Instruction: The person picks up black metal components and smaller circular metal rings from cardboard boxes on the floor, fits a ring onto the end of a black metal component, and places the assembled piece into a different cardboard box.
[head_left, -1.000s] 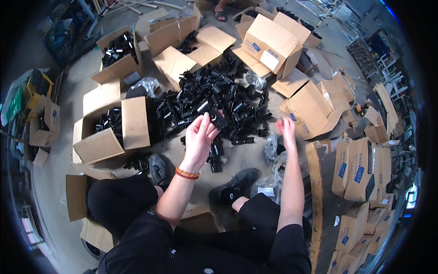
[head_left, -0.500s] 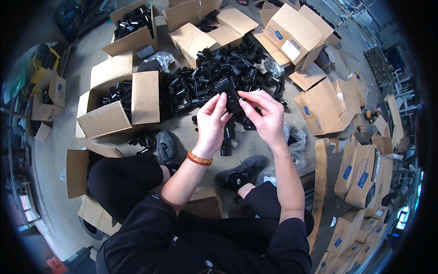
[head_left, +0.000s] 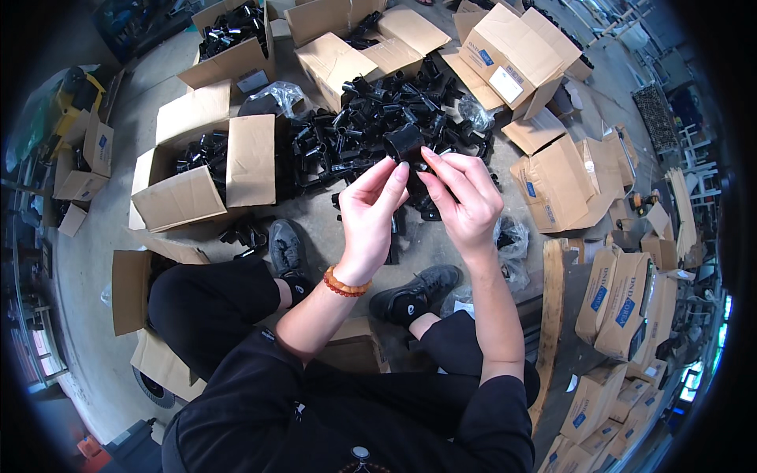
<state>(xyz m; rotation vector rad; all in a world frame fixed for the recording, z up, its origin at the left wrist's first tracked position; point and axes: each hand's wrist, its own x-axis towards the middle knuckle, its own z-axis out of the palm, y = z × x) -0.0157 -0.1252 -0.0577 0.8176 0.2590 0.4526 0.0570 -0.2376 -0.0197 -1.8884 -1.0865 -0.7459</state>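
- 1 black fitting [head_left: 404, 143] is being held up in front of the chest, tilted, above the near side of the pile.
- Left hand [head_left: 369, 211]: grasping that fitting, thumb and fingers pinching its lower left.
- Right hand [head_left: 468, 203]: fingers bent, tips meeting the fitting's right side; cannot tell if they're gripping it.
- 1 pile of fittings [head_left: 331, 146], black, is spreading over the floor beyond the hands; too tangled to count.
- 3 open boxes are holding more black parts: left box [head_left: 178, 199], upper-left box [head_left: 225, 68], top-centre box [head_left: 335, 63].
- At least 3 clear plastic bags: upper-left bag [head_left: 281, 96], upper-right bag [head_left: 475, 114], near bag [head_left: 512, 243].
- 2 dark shoes: left shoe [head_left: 286, 246], right shoe [head_left: 426, 288], both sitting nearer than the pile.
- Edges: left box's right flap is standing just beside the pile; flattened carton [head_left: 556, 189] is bounding the right side, wooden board [head_left: 550, 315] is running right of the right forearm.
- Room: concrete floor [head_left: 322, 236] is showing between shoes and pile; another strip is showing between pile and flattened carton.
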